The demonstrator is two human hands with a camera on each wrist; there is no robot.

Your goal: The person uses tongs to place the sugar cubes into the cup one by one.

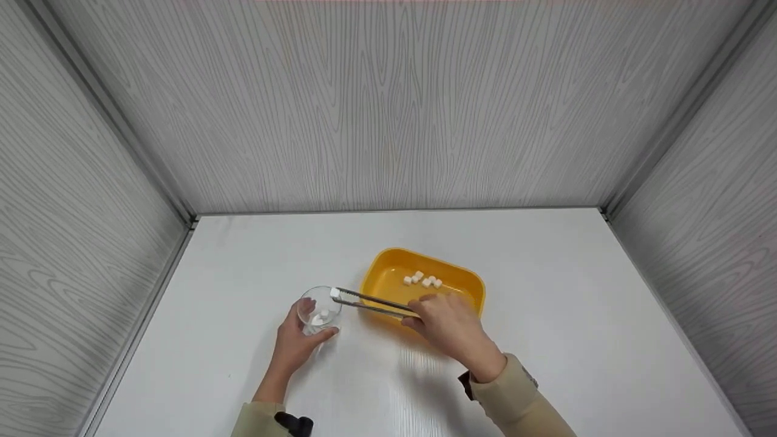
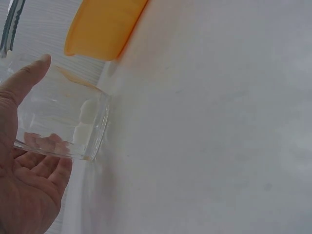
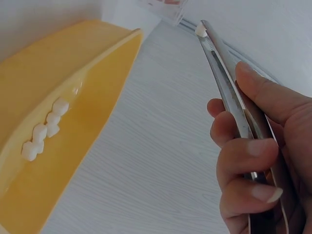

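My left hand [image 1: 295, 343] holds a clear glass [image 2: 44, 114] around its side, thumb on one side and fingers on the other. White cubes [image 2: 85, 124] lie at the bottom of the glass. In my right hand [image 1: 452, 325] are metal tongs [image 3: 226, 83], gripped along their arms with thumb and fingers. A single white cube [image 1: 335, 293] is pinched between the tongs' tips, right at the glass's rim in the head view. Several more white cubes [image 3: 41, 131] sit together inside a yellow tray [image 1: 376, 276], behind the tongs.
The white table [image 1: 576, 303] carries the tray just right of the glass. Grey wood-patterned panels [image 1: 388, 109] stand at the back and on both sides. My right forearm reaches across the tray's near side.
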